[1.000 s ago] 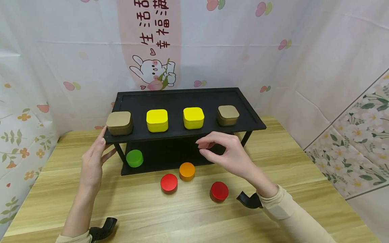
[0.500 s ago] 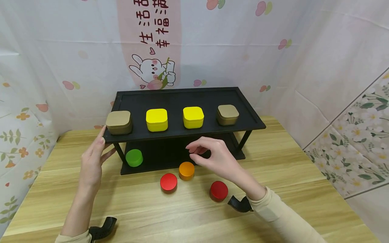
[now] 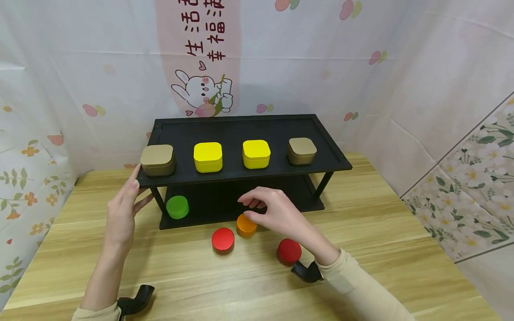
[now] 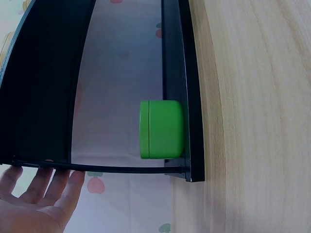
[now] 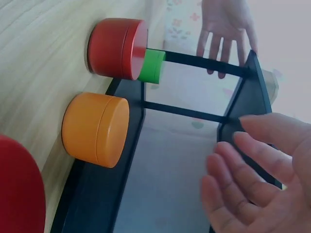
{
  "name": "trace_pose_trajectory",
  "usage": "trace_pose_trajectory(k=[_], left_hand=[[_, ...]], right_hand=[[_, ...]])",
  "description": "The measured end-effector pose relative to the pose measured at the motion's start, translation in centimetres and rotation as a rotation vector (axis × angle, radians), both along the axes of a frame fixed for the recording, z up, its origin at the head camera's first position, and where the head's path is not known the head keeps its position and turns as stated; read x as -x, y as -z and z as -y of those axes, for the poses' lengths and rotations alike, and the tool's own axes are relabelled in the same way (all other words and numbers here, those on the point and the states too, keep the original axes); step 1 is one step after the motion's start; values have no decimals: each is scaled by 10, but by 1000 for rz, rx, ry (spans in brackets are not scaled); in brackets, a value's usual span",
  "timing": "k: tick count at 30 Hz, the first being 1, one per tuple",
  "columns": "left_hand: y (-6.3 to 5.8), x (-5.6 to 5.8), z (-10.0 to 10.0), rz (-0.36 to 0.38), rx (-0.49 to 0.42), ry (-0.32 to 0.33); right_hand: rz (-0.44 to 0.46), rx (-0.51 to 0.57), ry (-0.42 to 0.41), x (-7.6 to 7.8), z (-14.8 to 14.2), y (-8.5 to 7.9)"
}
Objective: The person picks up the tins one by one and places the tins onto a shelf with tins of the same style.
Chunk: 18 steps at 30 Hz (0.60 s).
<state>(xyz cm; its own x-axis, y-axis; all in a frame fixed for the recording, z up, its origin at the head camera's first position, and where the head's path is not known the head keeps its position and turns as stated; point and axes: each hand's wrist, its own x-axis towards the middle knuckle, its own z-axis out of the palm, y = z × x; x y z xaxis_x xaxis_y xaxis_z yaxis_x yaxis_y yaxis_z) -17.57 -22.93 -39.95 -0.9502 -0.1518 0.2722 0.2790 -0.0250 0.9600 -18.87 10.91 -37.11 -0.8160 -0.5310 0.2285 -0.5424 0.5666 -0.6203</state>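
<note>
My left hand (image 3: pixel 122 211) rests its fingertips against the left end of a black two-tier rack (image 3: pixel 237 127), fingers fairly straight in the left wrist view. Over the front of the lower tier, my right hand (image 3: pixel 279 211) hovers with a gap between thumb and bent fingers, holding nothing. Its thumb tip overlaps the top of an orange round lidded box (image 3: pixel 246 229) in the head view. The right wrist view shows this orange box apart from the fingers (image 5: pixel 233 194). Beside it stands a red round box (image 3: pixel 222 240); another red round box (image 3: pixel 289 252) is below my right wrist.
A green round box (image 3: pixel 178 207) sits on the lower tier's left end. On the upper tier stand two bronze square boxes, one left (image 3: pixel 157 160) and one right (image 3: pixel 302 151), with two yellow ones (image 3: pixel 208 158) between. A patterned cloth (image 3: pixel 321 58) hangs behind the wooden table (image 3: pixel 192 285).
My right hand has moved left and down, from in front of the rack's right part to above the orange box. My left hand has stayed at the rack's left end.
</note>
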Motion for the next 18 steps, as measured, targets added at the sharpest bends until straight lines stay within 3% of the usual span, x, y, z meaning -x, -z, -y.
trace_pose_trajectory(k=[8, 18], left_hand=[[0, 0, 0, 3, 10, -1], [0, 0, 1, -4, 1, 3]], right_hand=[[86, -148, -4, 8, 5, 2], [117, -270, -23, 14, 9, 9]])
